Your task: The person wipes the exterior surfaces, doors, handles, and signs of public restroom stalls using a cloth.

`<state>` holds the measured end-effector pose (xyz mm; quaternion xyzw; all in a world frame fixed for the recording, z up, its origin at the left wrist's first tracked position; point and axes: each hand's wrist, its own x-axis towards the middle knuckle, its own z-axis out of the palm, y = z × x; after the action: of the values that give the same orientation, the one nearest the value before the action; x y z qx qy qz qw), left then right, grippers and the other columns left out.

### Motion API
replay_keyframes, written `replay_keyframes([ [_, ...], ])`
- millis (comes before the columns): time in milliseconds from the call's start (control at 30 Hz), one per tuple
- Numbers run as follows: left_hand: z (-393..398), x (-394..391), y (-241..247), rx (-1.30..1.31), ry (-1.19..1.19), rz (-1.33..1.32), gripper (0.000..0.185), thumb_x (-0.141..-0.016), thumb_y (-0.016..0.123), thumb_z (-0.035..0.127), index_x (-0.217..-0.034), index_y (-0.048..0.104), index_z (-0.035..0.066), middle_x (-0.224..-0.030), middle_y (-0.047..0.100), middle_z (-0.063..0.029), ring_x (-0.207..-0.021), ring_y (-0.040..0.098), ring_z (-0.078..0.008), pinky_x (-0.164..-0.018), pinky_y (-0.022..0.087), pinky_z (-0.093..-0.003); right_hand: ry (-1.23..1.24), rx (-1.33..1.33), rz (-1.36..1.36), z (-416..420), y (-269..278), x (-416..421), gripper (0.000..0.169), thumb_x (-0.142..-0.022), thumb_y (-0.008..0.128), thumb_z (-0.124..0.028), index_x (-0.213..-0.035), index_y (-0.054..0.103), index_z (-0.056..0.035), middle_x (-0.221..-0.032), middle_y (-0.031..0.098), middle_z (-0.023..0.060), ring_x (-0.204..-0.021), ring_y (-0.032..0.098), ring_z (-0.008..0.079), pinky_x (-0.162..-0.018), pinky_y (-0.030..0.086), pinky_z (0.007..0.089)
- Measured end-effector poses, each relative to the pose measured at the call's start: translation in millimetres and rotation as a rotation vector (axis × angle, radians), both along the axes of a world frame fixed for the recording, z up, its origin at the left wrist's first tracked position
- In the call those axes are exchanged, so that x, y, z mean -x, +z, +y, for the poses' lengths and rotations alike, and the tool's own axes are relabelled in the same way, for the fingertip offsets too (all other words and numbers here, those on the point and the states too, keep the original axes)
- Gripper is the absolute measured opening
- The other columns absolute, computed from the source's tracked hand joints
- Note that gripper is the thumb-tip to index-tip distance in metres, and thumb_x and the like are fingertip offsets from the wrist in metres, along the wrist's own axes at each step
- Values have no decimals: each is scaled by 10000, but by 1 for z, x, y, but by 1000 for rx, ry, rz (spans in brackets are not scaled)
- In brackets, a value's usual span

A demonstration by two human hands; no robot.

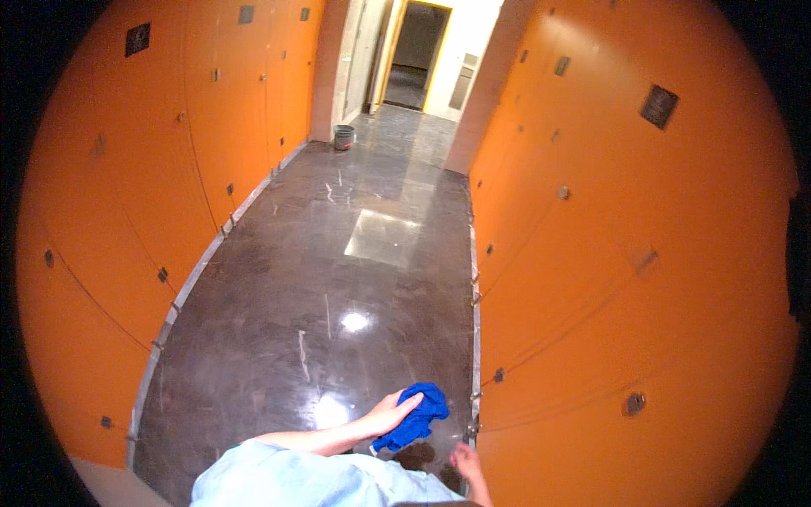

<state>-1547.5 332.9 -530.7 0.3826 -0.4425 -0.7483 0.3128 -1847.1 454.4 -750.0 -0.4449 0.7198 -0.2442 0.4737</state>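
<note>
A crumpled blue cloth (418,418) is gripped in my left hand (394,412), which reaches across in front of my body, over the floor. My right hand (466,459) is lower and to the right, close to the base of the right orange wall of doors (602,285). No object shows in it, and its fingers look loosely bent and somewhat blurred. The cloth and the right hand are apart.
Orange doors (146,190) with small latches and locks line the left side too. A glossy dark floor (272,285) runs between pale base strips. A dark bucket (343,137) stands by the left wall's far end, near an open doorway (415,57).
</note>
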Motion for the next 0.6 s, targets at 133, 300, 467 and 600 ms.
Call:
replay_keyframes([
  [133,-75,-61,-7,28,152,69,474,-964,499,378,-1294,499,38,-1118,617,-66,-969,579,-128,-853,482,-286,401,-513,273,-10,-112,47,329,-926,525,-307,-1080,636,-39,-1029,669,36,-933,627,221,-859,477,394],
  [300,-163,-110,-40,52,390,21,449,-960,519,350,-1283,508,39,-1121,615,-61,-977,576,-133,-870,467,-289,196,-648,218,-113,-77,19,338,-925,541,-313,-1090,637,-34,-1046,667,50,-955,621,202,-840,476,368],
  [467,-261,-129,-45,25,563,23,454,-952,535,353,-1261,509,21,-1103,613,-67,-981,568,-126,-859,468,-282,313,-350,168,-245,-60,12,348,-924,557,-319,-1099,638,-29,-1062,666,64,-978,615,182,-821,476,342],
  [600,-350,-160,-38,-154,635,81,452,-963,498,380,-1241,510,24,-1068,628,-90,-891,620,-169,-777,515,-310,174,-273,-209,-420,11,-92,299,-931,560,-260,-1096,640,-23,-1101,654,80,-1002,608,178,-852,470,324],
])
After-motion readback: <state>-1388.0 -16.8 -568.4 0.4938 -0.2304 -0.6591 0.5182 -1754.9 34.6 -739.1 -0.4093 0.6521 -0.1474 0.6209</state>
